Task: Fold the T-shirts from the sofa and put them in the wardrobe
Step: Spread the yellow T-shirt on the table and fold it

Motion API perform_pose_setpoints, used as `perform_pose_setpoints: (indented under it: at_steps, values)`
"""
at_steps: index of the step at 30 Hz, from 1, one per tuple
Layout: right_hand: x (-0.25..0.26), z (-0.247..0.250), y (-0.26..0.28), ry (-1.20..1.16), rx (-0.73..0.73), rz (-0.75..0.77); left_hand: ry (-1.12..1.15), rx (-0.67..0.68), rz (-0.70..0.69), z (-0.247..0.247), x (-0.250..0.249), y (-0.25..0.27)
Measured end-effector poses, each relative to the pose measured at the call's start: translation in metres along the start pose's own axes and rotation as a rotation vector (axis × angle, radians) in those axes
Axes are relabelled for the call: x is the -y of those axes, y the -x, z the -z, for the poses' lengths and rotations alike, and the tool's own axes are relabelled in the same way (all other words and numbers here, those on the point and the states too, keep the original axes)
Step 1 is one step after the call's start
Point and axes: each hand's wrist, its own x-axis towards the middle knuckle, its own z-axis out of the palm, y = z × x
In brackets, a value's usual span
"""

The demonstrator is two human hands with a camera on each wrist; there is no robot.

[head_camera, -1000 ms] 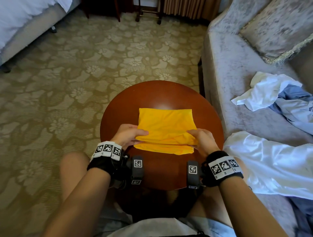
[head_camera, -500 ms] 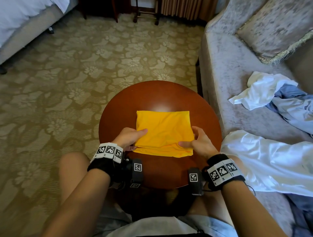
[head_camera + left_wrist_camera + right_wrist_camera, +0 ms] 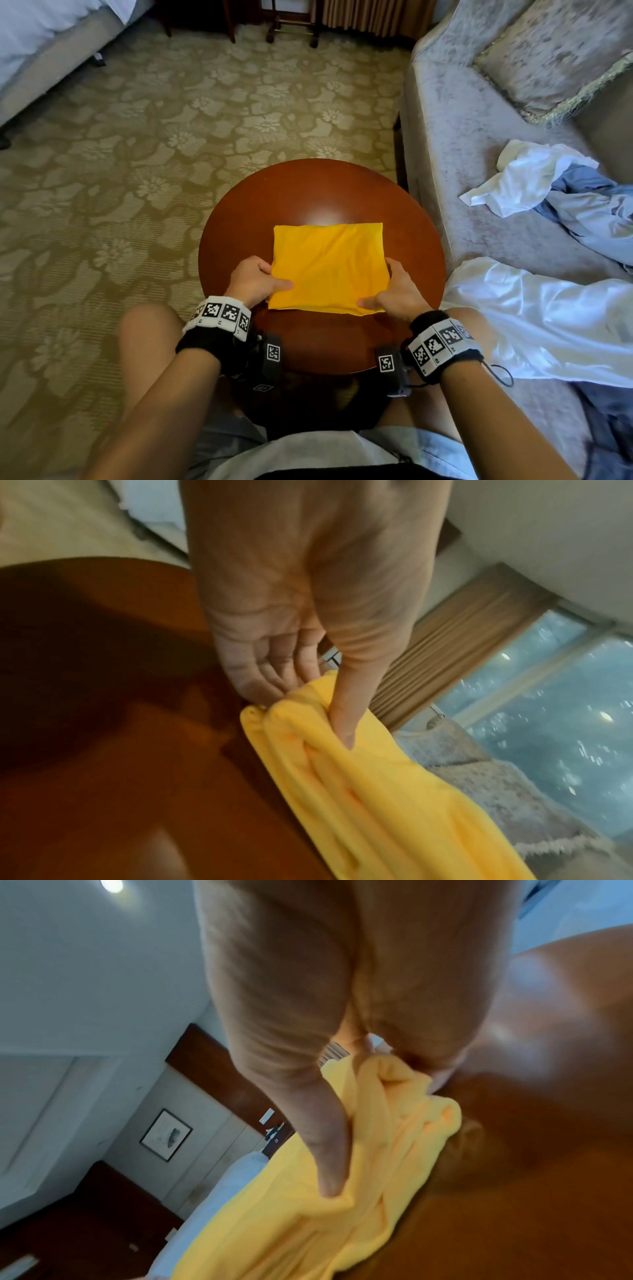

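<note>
A folded yellow T-shirt (image 3: 330,265) lies on the round dark-red table (image 3: 308,192). My left hand (image 3: 255,282) grips its left edge, thumb on top and fingers beneath. My right hand (image 3: 394,294) grips the right edge the same way. In the left wrist view the thumb presses into the yellow T-shirt (image 3: 359,777) while the fingers (image 3: 270,674) go under the fold. In the right wrist view the thumb lies on top of the yellow T-shirt (image 3: 342,1191) and the fingers are hidden beneath it.
On the grey sofa (image 3: 479,137) at the right lie a crumpled white shirt (image 3: 524,178), a pale blue shirt (image 3: 589,205) and a large white garment (image 3: 548,318). A cushion (image 3: 555,51) leans at the sofa's back. A bed (image 3: 44,37) stands far left across patterned carpet (image 3: 137,154).
The hands have slid from the near edge to the two sides of the yellow T-shirt, and now grip it there. The top layer lies flatter.
</note>
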Motion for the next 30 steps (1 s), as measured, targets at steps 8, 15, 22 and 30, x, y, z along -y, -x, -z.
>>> perform_pose_setpoints:
  at_steps: [8,15,22,30]
  values:
    - [0.019,0.004,0.002,0.178,-0.162,0.284,-0.302,-0.131,-0.375,0.003,-0.03,0.002]
    - [0.008,-0.027,-0.013,0.68,0.057,0.293,-0.891,0.259,-0.511,-0.04,-0.032,-0.012]
    - [0.005,-0.023,-0.009,0.725,0.121,0.169,-0.929,0.283,-0.279,-0.02,-0.019,-0.028]
    - [0.02,0.01,-0.021,-0.235,-0.331,-0.035,-0.375,-0.15,-0.122,0.014,-0.028,-0.034]
